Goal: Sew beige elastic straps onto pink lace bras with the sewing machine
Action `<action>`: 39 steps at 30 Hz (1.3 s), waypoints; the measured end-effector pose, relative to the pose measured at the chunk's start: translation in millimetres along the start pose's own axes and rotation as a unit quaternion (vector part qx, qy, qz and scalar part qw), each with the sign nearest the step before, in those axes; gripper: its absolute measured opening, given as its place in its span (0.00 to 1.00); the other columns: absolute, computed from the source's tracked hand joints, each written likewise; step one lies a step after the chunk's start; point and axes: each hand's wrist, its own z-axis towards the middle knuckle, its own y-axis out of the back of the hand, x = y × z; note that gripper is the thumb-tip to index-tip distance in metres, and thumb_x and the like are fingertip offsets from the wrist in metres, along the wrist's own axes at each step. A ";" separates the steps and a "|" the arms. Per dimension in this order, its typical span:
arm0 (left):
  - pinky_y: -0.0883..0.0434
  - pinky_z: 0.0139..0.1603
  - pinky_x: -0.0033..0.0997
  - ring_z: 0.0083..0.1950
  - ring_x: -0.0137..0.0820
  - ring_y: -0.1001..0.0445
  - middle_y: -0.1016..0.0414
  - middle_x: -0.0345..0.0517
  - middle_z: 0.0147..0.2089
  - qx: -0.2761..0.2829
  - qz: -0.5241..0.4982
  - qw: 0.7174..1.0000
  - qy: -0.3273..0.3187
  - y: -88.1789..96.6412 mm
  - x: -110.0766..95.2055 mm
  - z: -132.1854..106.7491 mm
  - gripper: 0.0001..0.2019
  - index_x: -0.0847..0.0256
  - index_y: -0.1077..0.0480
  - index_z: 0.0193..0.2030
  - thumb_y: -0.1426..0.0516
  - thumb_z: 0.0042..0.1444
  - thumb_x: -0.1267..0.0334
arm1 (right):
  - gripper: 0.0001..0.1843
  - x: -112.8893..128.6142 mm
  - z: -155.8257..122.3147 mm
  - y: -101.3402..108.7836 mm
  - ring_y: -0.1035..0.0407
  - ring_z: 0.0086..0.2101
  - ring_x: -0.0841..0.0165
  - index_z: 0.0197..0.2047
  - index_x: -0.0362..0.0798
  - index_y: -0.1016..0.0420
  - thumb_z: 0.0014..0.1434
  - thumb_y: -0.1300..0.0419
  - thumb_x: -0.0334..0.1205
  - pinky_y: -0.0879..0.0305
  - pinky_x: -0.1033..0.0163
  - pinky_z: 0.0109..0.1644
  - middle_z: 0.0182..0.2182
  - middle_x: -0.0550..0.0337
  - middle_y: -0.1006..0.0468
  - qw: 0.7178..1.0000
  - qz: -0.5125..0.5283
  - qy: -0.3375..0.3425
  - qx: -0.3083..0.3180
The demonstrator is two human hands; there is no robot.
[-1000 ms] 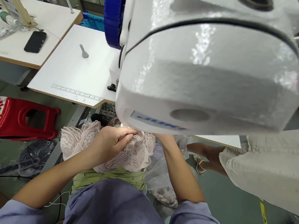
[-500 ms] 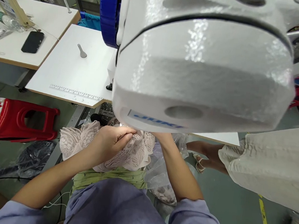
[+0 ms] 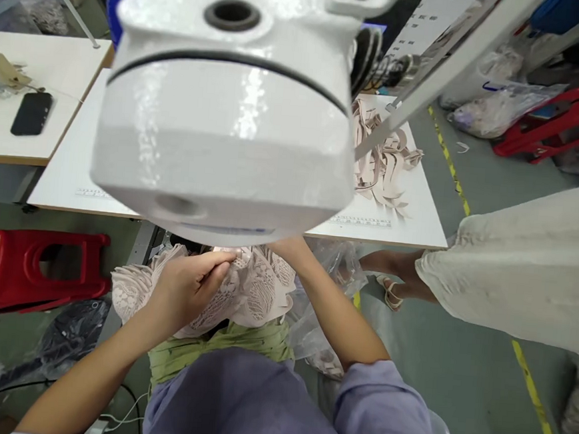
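Note:
A bunched pale pink lace garment [image 3: 258,288] lies over my lap, under the head of a white sewing machine [image 3: 225,145]. My left hand [image 3: 183,289] is closed, with thumb and forefinger pinching the lace just in front of the machine head. On the other side of the lace, my right hand [image 3: 289,249] reaches in beneath the machine head. Its fingers are hidden there, so their grip does not show. The needle area is also out of sight behind the machine head.
Pale fabric strips [image 3: 384,161] are heaped on the white table [image 3: 419,220] at right. A phone [image 3: 31,114] rests on another table at left. A red stool [image 3: 49,268] stands at left. A person in a cream skirt [image 3: 521,262] stands close on the right.
My view has shifted, so the machine head appears further left and the fabric strips at right have come into sight. The left hand still pinches the lace, with its thumb and forefinger in nearly the same pose.

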 end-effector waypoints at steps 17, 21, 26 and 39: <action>0.24 0.40 0.26 0.42 0.34 0.17 0.15 0.43 0.45 -0.036 0.050 0.998 -0.005 1.6 3.5 -1.8 0.15 0.56 0.20 0.48 0.48 0.66 0.61 | 0.07 -5.1 -2.4 -8.6 0.30 0.35 0.60 0.34 0.52 0.29 0.57 0.40 0.46 0.28 0.53 0.40 0.31 0.57 0.26 0.999 0.017 -0.022 -0.034; 0.25 0.42 0.26 0.44 0.34 0.17 0.15 0.44 0.45 -0.032 0.049 0.998 -0.009 0.8 3.0 0.2 0.14 0.56 0.20 0.48 0.48 0.66 0.62 | 0.07 -6.0 -3.0 -8.1 0.30 0.35 0.60 0.34 0.52 0.29 0.58 0.41 0.46 0.28 0.53 0.41 0.30 0.58 0.26 0.999 0.008 -0.020 -0.034; 0.26 0.42 0.26 0.42 0.33 0.18 0.16 0.44 0.44 -0.039 0.053 0.998 -0.021 -0.6 -0.6 0.8 0.14 0.57 0.21 0.48 0.49 0.67 0.62 | 0.05 -4.3 -4.4 -6.3 0.30 0.36 0.59 0.32 0.52 0.30 0.57 0.42 0.43 0.29 0.54 0.41 0.28 0.58 0.27 0.999 0.002 -0.030 -0.031; 0.36 0.56 0.45 0.55 0.45 0.29 0.26 0.59 0.55 -0.174 0.181 0.963 -0.102 -29.6 -18.6 -22.8 0.20 0.61 0.33 0.59 0.41 0.62 0.58 | 0.04 -6.2 -10.2 -9.9 0.32 0.35 0.60 0.28 0.52 0.34 0.54 0.45 0.40 0.30 0.54 0.42 0.31 0.57 0.28 0.998 -0.001 -0.022 -0.056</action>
